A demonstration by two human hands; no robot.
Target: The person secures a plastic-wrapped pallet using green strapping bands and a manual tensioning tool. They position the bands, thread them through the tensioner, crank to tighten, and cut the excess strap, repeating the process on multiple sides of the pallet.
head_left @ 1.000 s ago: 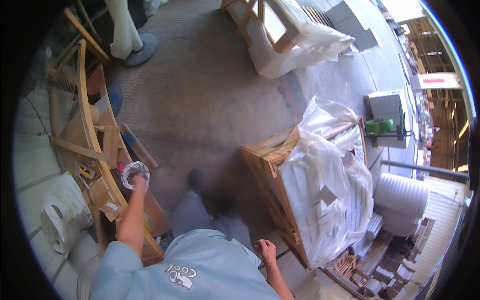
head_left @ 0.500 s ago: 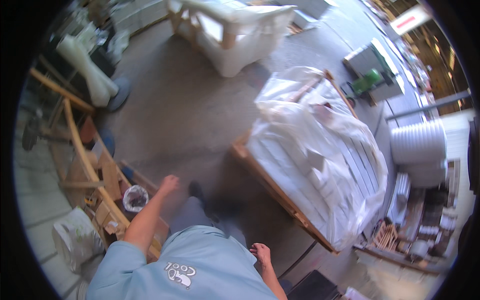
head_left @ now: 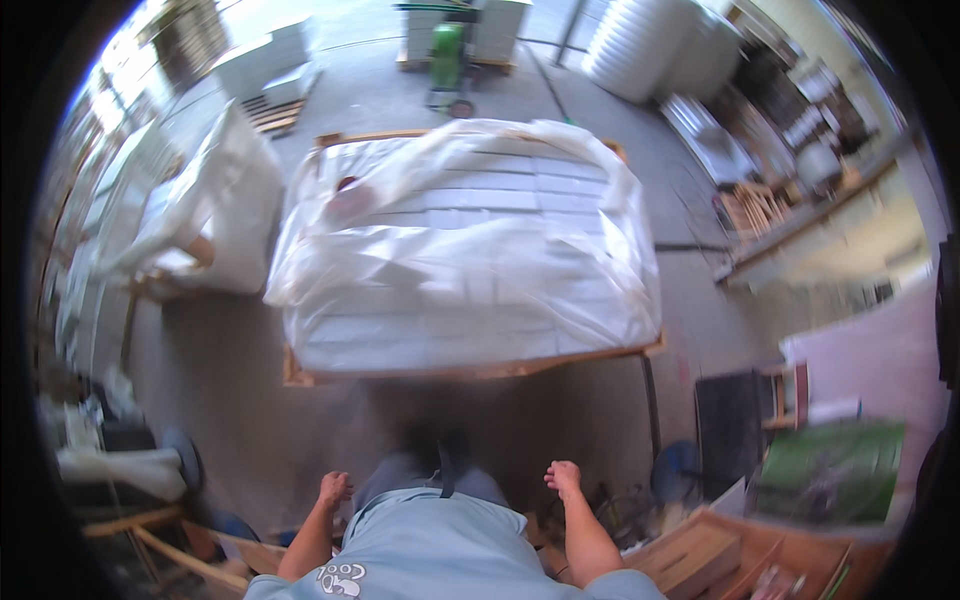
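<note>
My left hand [head_left: 336, 487] hangs beside my left hip with nothing in it, the fingers loosely curled and slightly apart. On the other side, my right hand [head_left: 563, 476] is raised a little out from my body, also holding nothing, its fingers bent but not pressed together. Neither hand touches anything. In front of me stands a low stack of white boards [head_left: 450, 345] on a wooden pallet [head_left: 300, 373]. Crumpled clear plastic sheeting [head_left: 390, 245] lies loosely over the stack, and a reddish-brown patch shows at its far left.
A plastic-wrapped wooden frame [head_left: 235, 190] stands at left. Beyond the stack is a green wheeled cart [head_left: 448, 55]; large white ribbed rolls [head_left: 640, 45] stand at far right. A dark box [head_left: 735, 430], a green sheet [head_left: 830, 470] and a wooden bench [head_left: 690, 560] are near right.
My view has turned right, bringing the covered stack squarely in front and the wooden rack to the lower left. My left arm has dropped back toward my side. Both hands remain without anything in them.
</note>
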